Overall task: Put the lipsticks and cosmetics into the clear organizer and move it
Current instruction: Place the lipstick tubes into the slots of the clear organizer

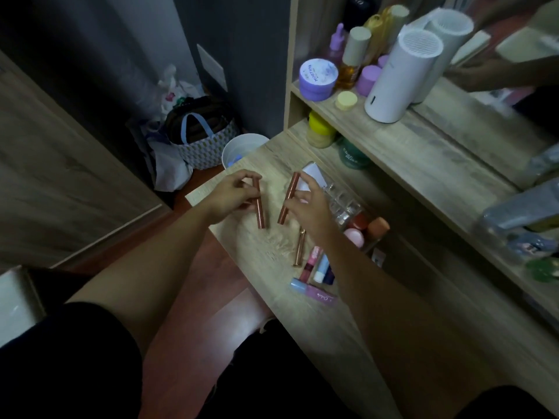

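Observation:
My left hand (231, 196) grips a copper-coloured lipstick tube (260, 214) above the wooden dresser top. A second copper lipstick tube (287, 201) is pinched in my right hand (308, 207). The clear organizer (341, 201) sits just right of my right hand, with a pink jar (354, 237), a red-capped item (360, 221) and an orange-capped item (378, 227) at its near end. On the dresser lie a third copper tube (300, 248), a pink gloss (308, 264), a blue-white tube (321, 269) and a pink tube with a blue cap (314, 292).
A shelf above holds purple jars (317, 78), bottles and a white cylinder (399, 77). A mirror (496, 71) stands at the right. A yellow-lidded jar (321, 130) and a green jar (352, 155) sit under the shelf. A white bin (239, 149) and bags stand on the floor at left.

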